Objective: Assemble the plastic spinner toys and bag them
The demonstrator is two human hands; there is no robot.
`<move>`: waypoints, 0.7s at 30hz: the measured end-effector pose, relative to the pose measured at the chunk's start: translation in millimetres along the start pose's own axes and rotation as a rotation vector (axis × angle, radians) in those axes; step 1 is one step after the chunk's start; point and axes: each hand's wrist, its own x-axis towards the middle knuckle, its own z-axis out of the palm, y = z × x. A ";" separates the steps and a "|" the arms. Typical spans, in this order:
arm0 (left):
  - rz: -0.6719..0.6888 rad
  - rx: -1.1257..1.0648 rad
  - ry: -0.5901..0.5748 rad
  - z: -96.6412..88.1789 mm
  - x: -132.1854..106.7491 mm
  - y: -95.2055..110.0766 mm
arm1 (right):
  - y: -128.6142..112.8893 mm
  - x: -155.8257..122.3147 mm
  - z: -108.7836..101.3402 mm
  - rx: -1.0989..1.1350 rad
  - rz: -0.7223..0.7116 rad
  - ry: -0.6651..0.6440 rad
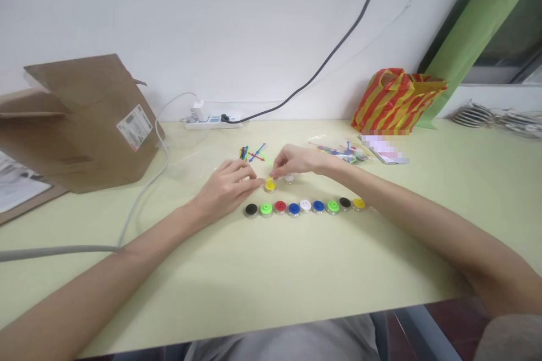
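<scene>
A row of several small round coloured caps [305, 206] lies on the pale green table [271, 276], from black at the left to yellow at the right. Just behind the row sits a lone yellow cap [270, 185]. My left hand [226, 187] has its fingers curled, fingertips touching that yellow cap. My right hand [294, 161] is pinched above the yellow cap and a white cap [289, 179] beside it. A bunch of thin coloured sticks [253, 153] lies behind my hands.
A brown cardboard box [84, 124] stands at the left, with a grey cable [139, 203] running past it. A white power strip [212, 119] sits against the wall. A red-and-yellow striped bag [396, 100] and a clear packet of coloured parts [342, 152] are at the right.
</scene>
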 end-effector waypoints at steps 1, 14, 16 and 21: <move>0.003 -0.006 -0.012 0.2 -0.3 -0.4 | 0.5 -0.1 0.1 -0.005 -0.007 -0.007; -0.049 -0.083 -0.142 -0.1 -1.9 -3.6 | -7.3 -3.3 1.2 -0.169 -0.014 -0.030; -0.068 -0.099 -0.150 0.1 -1.2 -3.4 | -9.1 -3.1 2.1 -0.227 -0.006 -0.023; -0.081 -0.120 -0.166 1.2 -0.6 -4.2 | -13.3 -4.2 5.2 -0.341 0.018 -0.009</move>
